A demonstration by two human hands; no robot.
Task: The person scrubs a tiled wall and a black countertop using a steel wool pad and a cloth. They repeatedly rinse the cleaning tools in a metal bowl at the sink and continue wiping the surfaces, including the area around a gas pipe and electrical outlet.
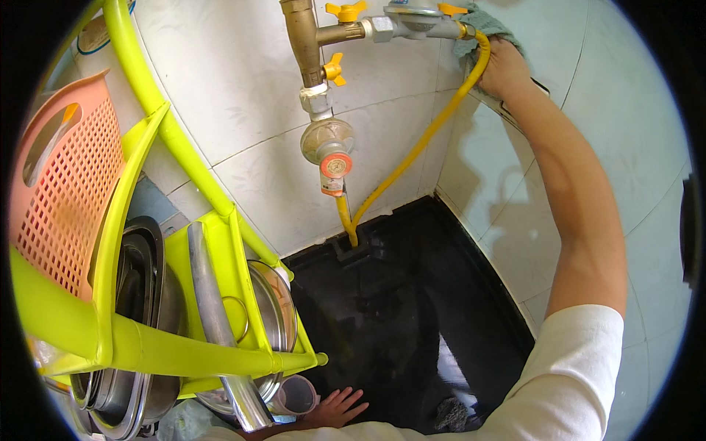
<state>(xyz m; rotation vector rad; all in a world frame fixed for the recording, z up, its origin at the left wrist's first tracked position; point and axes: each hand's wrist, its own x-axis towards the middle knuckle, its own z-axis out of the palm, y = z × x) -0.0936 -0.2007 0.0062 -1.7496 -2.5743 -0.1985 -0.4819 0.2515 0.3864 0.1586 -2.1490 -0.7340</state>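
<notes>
My right hand [503, 67] reaches up to the tiled wall at the upper right, behind the yellow gas hose [427, 140], and presses a grey-green cloth [491, 27] to the tiles; its fingers are partly hidden. Fingers spread, my left hand [337, 408] rests at the near edge of the black countertop [380, 308], beside a clear plastic cup [296, 394]. A dark scouring pad [451, 414] lies on the black surface at the bottom, right of my left hand.
Brass gas pipework [302, 49] with yellow valve handles and a regulator [327, 140] juts from the wall. At left a lime-green rack [187, 344] holds metal pans [138, 275], a foil roll [212, 297] and a pink perforated basket [66, 215]. A thin metal holder [513, 118] sits by my right wrist.
</notes>
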